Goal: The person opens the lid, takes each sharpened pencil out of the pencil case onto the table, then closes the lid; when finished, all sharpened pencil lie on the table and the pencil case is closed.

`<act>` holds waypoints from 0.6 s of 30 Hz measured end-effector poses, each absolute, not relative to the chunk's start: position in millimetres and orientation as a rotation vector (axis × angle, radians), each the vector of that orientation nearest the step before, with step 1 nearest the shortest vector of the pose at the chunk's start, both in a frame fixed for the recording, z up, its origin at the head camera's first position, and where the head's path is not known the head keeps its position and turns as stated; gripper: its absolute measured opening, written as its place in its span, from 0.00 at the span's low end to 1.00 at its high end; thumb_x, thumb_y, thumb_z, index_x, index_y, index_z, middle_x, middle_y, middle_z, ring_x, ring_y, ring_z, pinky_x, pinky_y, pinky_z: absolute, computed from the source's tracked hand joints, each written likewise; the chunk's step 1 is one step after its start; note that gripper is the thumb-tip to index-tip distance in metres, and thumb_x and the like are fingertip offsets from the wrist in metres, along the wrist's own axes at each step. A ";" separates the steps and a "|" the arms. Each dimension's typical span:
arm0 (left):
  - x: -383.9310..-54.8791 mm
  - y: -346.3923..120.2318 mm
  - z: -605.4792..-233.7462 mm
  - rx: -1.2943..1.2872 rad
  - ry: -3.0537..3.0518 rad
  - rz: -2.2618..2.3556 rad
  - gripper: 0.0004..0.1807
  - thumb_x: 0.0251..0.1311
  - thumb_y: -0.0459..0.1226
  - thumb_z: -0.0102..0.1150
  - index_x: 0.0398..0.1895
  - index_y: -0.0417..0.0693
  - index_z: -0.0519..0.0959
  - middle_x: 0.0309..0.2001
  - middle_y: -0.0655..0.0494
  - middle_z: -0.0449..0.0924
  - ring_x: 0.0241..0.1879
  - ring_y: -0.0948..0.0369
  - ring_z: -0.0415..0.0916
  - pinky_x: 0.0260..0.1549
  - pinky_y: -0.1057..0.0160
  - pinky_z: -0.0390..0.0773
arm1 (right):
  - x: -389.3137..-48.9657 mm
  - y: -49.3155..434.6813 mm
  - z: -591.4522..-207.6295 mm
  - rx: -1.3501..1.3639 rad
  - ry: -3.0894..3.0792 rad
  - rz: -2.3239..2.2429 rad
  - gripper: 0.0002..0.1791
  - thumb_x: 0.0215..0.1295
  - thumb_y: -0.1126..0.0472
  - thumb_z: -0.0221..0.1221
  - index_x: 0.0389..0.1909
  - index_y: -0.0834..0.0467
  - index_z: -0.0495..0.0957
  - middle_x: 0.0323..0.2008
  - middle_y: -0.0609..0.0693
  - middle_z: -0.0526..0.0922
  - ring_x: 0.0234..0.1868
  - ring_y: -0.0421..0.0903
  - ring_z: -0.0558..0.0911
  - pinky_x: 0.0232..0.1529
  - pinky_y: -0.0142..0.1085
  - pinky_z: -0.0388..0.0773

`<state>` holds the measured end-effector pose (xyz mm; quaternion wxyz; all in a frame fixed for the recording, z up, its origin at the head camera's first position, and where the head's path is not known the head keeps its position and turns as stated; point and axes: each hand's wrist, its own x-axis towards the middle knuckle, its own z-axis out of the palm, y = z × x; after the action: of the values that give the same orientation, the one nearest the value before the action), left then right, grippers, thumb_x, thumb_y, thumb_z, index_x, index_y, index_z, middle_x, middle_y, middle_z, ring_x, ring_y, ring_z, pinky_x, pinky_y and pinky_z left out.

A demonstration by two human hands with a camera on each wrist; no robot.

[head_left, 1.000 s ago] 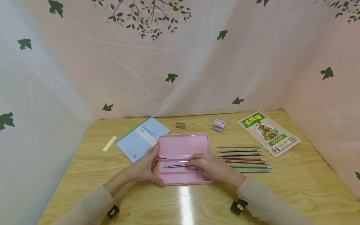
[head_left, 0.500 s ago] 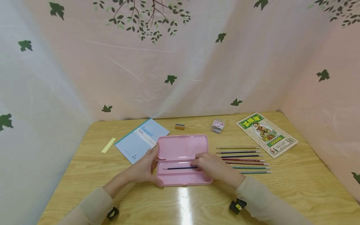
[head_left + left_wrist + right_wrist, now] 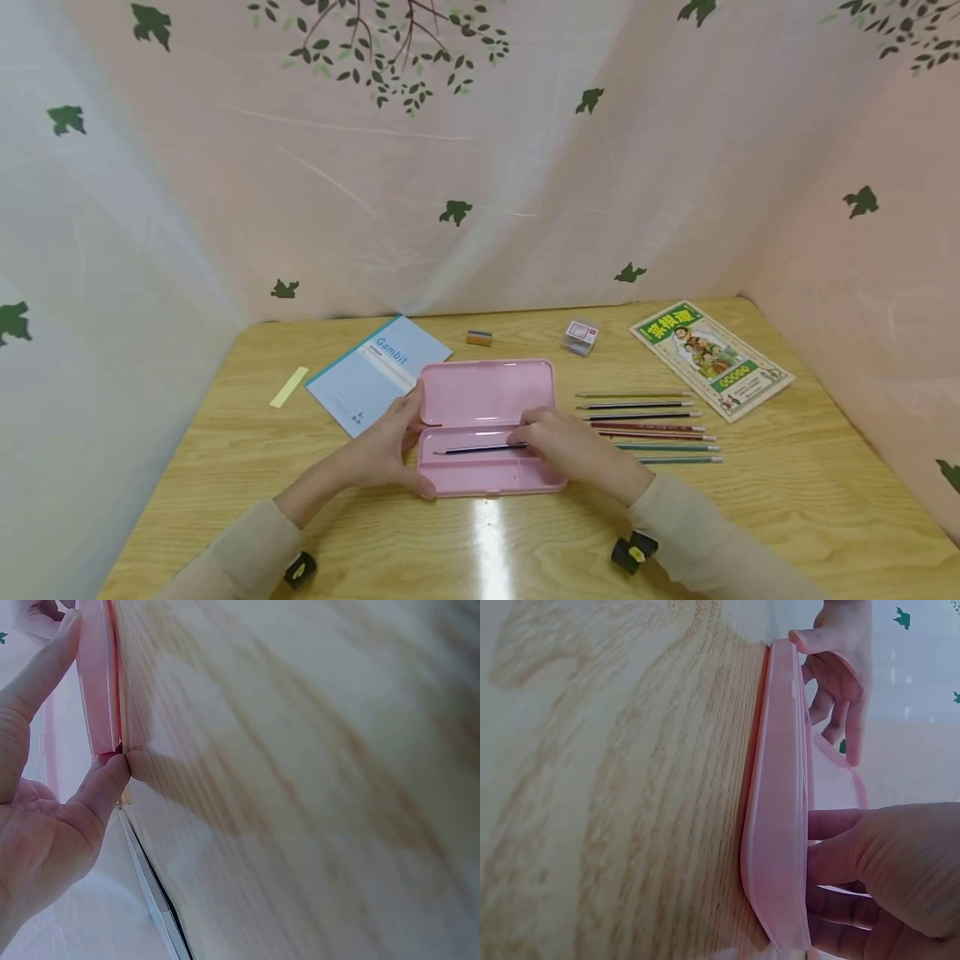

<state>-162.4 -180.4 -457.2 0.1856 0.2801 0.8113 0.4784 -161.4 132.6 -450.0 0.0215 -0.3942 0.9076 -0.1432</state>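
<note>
A pink pencil case [image 3: 487, 477] lies open on the wooden table, its lid [image 3: 487, 392] folded back. My left hand [image 3: 381, 454] grips the left end, thumb at the front corner and fingers near the hinge side. In the left wrist view, thumb and a fingertip span the case wall [image 3: 97, 682]. My right hand [image 3: 566, 446] reaches into the right part of the case and pinches a dark pencil [image 3: 476, 449]. That pencil lies along the back compartment, tip pointing left, its other end hidden under the fingers. In the right wrist view, those fingers [image 3: 832, 859] dip behind the case's front wall.
Several pencils [image 3: 667, 448] lie in a row right of the case. Behind them are a small clear box [image 3: 581, 337] and an illustrated booklet [image 3: 712, 358]. A blue notebook [image 3: 375, 375], a yellow strip [image 3: 289, 387] and a small orange-brown block [image 3: 479, 337] lie left and behind.
My right hand has slid slightly right along the pencil, showing more of it, and the pencil has settled lower in the back compartment. My left hand keeps its place on the case.
</note>
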 end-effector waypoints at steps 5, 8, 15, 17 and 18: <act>-161.3 -180.7 -457.1 0.788 2.292 1.339 0.83 0.36 0.41 0.88 0.82 0.55 0.26 0.65 0.41 0.53 0.65 0.48 0.67 0.68 0.59 0.64 | -160.2 133.0 -450.3 -1.220 2.819 -0.431 0.16 0.62 0.73 0.65 0.47 0.54 0.88 0.36 0.47 0.83 0.35 0.40 0.79 0.36 0.31 0.81; -161.1 -181.0 -457.6 0.785 2.295 1.338 0.82 0.37 0.41 0.87 0.82 0.55 0.27 0.66 0.41 0.53 0.65 0.48 0.67 0.69 0.58 0.64 | -159.4 133.6 -450.4 -1.226 2.830 -0.416 0.16 0.62 0.73 0.66 0.48 0.54 0.88 0.36 0.47 0.83 0.36 0.40 0.79 0.37 0.32 0.82; -160.5 -180.8 -457.1 0.799 2.309 1.335 0.83 0.37 0.41 0.87 0.82 0.54 0.26 0.68 0.39 0.50 0.65 0.50 0.68 0.69 0.57 0.65 | -158.9 133.7 -450.8 -1.246 2.836 -0.428 0.15 0.62 0.72 0.65 0.47 0.55 0.88 0.35 0.47 0.82 0.36 0.40 0.79 0.37 0.31 0.81; -159.8 -180.8 -456.9 0.809 2.304 1.341 0.83 0.37 0.41 0.87 0.81 0.53 0.26 0.69 0.39 0.49 0.64 0.50 0.69 0.68 0.57 0.65 | -158.5 134.0 -451.2 -1.256 2.841 -0.429 0.15 0.63 0.72 0.65 0.47 0.55 0.88 0.36 0.47 0.82 0.36 0.40 0.79 0.38 0.32 0.81; -159.5 -180.7 -456.8 0.813 2.301 1.346 0.83 0.37 0.40 0.87 0.81 0.53 0.26 0.70 0.39 0.48 0.64 0.50 0.69 0.68 0.56 0.65 | -158.2 134.4 -451.5 -1.266 2.846 -0.424 0.15 0.63 0.72 0.65 0.47 0.55 0.88 0.36 0.47 0.82 0.36 0.40 0.79 0.38 0.32 0.81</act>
<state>-159.5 -180.7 -456.8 0.1765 0.2871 0.8126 0.4756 -158.2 134.4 -451.5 -0.0008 -0.4028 0.9053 -0.1349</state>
